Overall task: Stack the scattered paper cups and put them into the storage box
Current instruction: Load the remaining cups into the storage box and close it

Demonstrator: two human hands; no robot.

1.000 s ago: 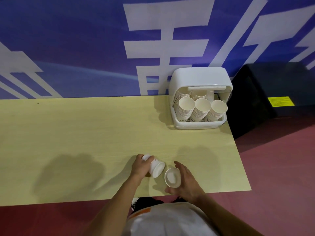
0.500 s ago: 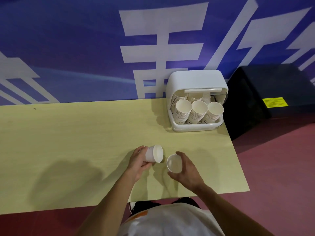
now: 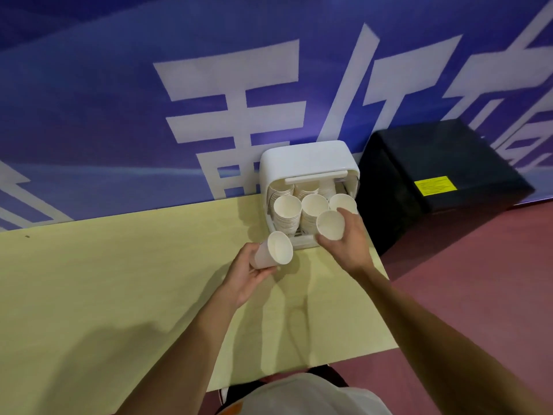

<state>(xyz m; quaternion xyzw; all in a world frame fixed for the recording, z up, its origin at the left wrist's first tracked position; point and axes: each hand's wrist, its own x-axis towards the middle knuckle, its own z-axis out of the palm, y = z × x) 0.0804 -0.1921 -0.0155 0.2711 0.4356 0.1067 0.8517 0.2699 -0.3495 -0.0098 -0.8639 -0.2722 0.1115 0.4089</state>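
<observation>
A white storage box point(image 3: 308, 158) with its lid raised stands at the table's far right edge, holding several stacks of white paper cups point(image 3: 287, 212). My right hand point(image 3: 348, 245) grips one paper cup point(image 3: 329, 224) just in front of the box opening, its mouth tilted toward me. My left hand point(image 3: 244, 272) holds another paper cup point(image 3: 273, 250) tipped on its side, left of the box's front corner and above the table.
The yellow table point(image 3: 119, 280) runs left from the box, its right edge just past the box. A black case point(image 3: 443, 163) with a yellow label stands on the red floor to the right. A blue wall with white characters rises behind.
Both hands have lifted their cups from the table's near edge and carried them forward to the storage box; the right cup now hangs at the box opening.
</observation>
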